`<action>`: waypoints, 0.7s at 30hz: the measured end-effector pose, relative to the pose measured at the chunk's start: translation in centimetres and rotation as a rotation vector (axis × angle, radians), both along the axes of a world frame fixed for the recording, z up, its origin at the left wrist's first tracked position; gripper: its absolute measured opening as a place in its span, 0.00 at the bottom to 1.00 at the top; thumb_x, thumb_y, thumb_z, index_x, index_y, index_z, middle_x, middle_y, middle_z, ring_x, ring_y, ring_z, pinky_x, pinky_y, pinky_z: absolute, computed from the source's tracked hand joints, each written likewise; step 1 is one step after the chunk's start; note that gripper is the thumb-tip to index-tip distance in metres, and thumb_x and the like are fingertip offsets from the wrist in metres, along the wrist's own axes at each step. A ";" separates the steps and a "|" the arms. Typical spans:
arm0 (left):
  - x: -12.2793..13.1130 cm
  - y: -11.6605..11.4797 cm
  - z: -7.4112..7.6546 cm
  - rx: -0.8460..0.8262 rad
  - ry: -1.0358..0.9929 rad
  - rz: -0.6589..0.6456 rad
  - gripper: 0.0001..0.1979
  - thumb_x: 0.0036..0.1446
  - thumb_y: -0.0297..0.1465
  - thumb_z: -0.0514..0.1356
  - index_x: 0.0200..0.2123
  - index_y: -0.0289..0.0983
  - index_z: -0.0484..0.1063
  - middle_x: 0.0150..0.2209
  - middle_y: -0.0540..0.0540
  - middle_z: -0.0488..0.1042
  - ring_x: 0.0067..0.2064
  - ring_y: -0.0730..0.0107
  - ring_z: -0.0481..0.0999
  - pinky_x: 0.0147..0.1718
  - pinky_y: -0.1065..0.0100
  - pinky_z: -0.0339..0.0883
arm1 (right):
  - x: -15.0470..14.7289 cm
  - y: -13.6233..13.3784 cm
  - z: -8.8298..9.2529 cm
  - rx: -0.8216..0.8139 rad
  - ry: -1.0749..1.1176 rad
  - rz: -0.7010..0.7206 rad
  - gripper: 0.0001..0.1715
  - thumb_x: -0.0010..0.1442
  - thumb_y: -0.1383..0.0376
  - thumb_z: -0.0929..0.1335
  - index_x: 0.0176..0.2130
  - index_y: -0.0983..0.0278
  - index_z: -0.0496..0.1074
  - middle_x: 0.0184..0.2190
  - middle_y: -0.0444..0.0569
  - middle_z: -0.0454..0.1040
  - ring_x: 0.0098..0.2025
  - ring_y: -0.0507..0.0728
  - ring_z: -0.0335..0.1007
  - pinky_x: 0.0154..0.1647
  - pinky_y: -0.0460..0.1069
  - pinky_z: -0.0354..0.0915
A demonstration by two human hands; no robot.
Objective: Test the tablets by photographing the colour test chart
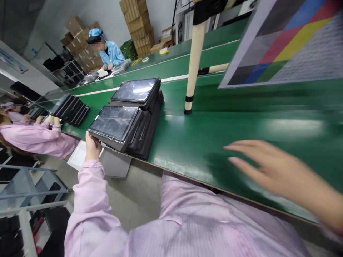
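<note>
Touching a black, glossy-screened rectangular device atop a stack of flat black units, the left hand has fingers mostly hidden; their grip cannot be made out. Well right of that device, above the glossy green table, the blurred right hand holds its fingers outstretched and parted.

Colour chart hangs at 2 o'clock; pale post at 1. Carton stack leans at 11. Person in blue near 10. Metal rack at 8.
</note>
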State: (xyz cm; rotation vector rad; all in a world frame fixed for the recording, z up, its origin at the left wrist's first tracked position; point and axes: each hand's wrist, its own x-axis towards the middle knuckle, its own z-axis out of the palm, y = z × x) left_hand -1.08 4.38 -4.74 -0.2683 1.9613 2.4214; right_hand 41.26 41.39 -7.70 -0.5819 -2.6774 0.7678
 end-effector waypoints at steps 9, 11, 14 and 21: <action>2.7 -1.6 1.0 0.011 -0.063 -0.039 0.13 0.61 0.42 0.55 0.33 0.39 0.70 0.29 0.50 0.73 0.31 0.68 0.74 0.37 0.66 0.69 | -9.6 -10.0 -1.0 -0.227 -0.232 0.775 0.35 0.67 0.58 0.62 0.69 0.63 0.59 0.67 0.56 0.60 0.63 0.64 0.66 0.64 0.59 0.64; 3.4 -2.0 0.8 0.003 -0.075 -0.071 0.13 0.60 0.44 0.56 0.34 0.40 0.70 0.32 0.49 0.73 0.34 0.65 0.75 0.40 0.62 0.70 | -9.8 -10.2 -1.8 -0.272 -0.269 0.775 0.37 0.67 0.58 0.62 0.70 0.66 0.57 0.68 0.58 0.59 0.65 0.65 0.64 0.66 0.58 0.62; 3.5 -2.2 0.5 -0.006 -0.092 -0.128 0.16 0.60 0.47 0.54 0.40 0.42 0.71 0.36 0.47 0.73 0.38 0.60 0.76 0.44 0.54 0.72 | -10.7 -10.3 -2.9 -0.367 -0.295 0.714 0.41 0.65 0.58 0.64 0.71 0.71 0.54 0.68 0.61 0.57 0.67 0.66 0.60 0.69 0.59 0.58; 3.5 -1.2 1.0 0.008 -0.116 -0.146 0.23 0.61 0.53 0.48 0.43 0.43 0.70 0.44 0.44 0.71 0.45 0.55 0.76 0.47 0.47 0.72 | -13.9 -11.5 -3.3 -0.779 -0.261 0.549 0.58 0.62 0.52 0.67 0.74 0.69 0.33 0.69 0.67 0.55 0.62 0.63 0.68 0.65 0.58 0.63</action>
